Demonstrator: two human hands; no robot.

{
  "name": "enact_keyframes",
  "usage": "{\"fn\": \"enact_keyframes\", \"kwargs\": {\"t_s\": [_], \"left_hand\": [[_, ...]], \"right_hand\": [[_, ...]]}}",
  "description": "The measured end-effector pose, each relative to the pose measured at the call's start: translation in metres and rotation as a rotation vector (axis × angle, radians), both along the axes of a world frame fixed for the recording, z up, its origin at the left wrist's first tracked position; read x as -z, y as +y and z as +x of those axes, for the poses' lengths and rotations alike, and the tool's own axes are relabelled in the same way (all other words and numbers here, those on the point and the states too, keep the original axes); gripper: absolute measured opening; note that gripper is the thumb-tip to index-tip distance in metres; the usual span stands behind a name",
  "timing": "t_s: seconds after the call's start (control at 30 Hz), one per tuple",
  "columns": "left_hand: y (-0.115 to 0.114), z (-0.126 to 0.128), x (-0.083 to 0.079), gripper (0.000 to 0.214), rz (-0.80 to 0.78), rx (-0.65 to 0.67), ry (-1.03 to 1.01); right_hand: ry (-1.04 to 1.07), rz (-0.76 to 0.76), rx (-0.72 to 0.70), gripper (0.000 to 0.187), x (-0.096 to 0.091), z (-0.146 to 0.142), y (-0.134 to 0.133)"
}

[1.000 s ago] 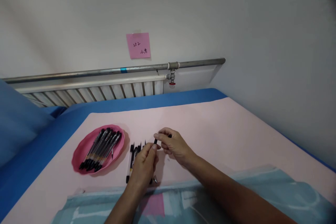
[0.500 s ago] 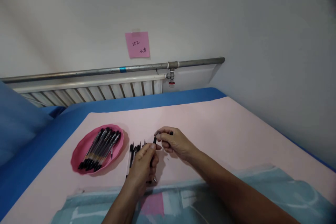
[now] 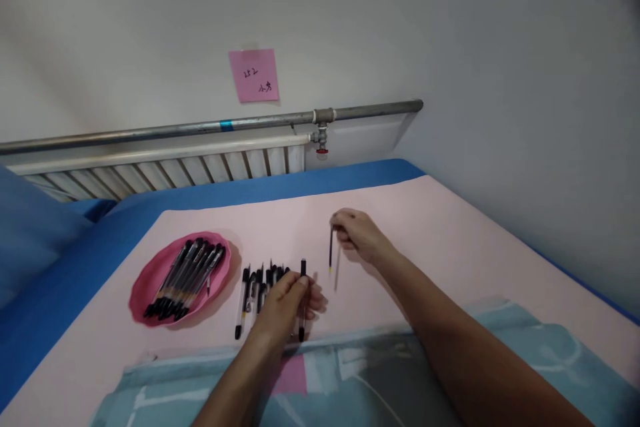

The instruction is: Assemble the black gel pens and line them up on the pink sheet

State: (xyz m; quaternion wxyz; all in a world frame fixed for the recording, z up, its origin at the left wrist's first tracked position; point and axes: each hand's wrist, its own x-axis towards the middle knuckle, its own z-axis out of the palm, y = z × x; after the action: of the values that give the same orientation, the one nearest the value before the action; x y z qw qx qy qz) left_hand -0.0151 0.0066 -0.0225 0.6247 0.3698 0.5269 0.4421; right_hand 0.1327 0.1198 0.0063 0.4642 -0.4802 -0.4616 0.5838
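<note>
My left hand (image 3: 281, 305) is closed on an upright pen barrel (image 3: 302, 327), clear with black ends, its thumb pressed against the side. Higher and to the right, my right hand (image 3: 361, 235) pinches the top of a thin dark pen refill (image 3: 331, 248), which hangs straight down, yellowish at its lower end. Several pens (image 3: 243, 300) with black parts lie in a row on the pink surface, some partly hidden behind my left hand. Further left, a pink scalloped bowl (image 3: 141, 285) holds a bundle of black-ended pens (image 3: 187, 277).
A pink sheet (image 3: 400, 227) covers the blue-edged surface. Light-blue cloth (image 3: 175, 380) lies along the near edge. Behind stand a white radiator (image 3: 190, 170) and a metal pipe (image 3: 165, 134), with a pink note (image 3: 253, 77) on the wall.
My hands were close together at the pen's top; now my right hand has moved up and right with the refill, apart from the barrel. The left hand's barrel now stands upright.
</note>
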Motion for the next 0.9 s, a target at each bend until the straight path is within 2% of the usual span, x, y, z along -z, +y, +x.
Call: {"fn": "enact_keyframes", "kwargs": {"t_s": [0.07, 0.13, 0.23, 0.33, 0.53, 0.9], "left_hand": [[0.003, 0.000, 0.005, 0.030, 0.081, 0.011, 0.153], [0.004, -0.002, 0.007, 0.029, 0.181, 0.008, 0.383], [0.002, -0.011, 0.001, 0.030, 0.361, -0.102, 0.714], [-0.001, -0.025, -0.010, 0.037, 0.423, -0.220, 0.879], [-0.001, -0.049, -0.015, 0.037, 0.315, -0.252, 0.807], [-0.002, -0.054, -0.020, 0.037, 0.304, -0.309, 0.804]], "right_hand": [[-0.115, -0.052, -0.147, 0.005, 0.008, -0.007, -0.008], [-0.212, -0.075, -0.236, 0.002, 0.018, -0.016, -0.016], [-0.330, -0.061, -0.273, 0.007, 0.029, -0.026, -0.021], [-0.428, -0.035, -0.282, 0.010, 0.035, -0.028, -0.022], [-0.549, -0.040, -0.323, 0.007, 0.044, -0.032, -0.025], [-0.557, -0.050, -0.367, 0.007, 0.039, -0.040, -0.033]]}}
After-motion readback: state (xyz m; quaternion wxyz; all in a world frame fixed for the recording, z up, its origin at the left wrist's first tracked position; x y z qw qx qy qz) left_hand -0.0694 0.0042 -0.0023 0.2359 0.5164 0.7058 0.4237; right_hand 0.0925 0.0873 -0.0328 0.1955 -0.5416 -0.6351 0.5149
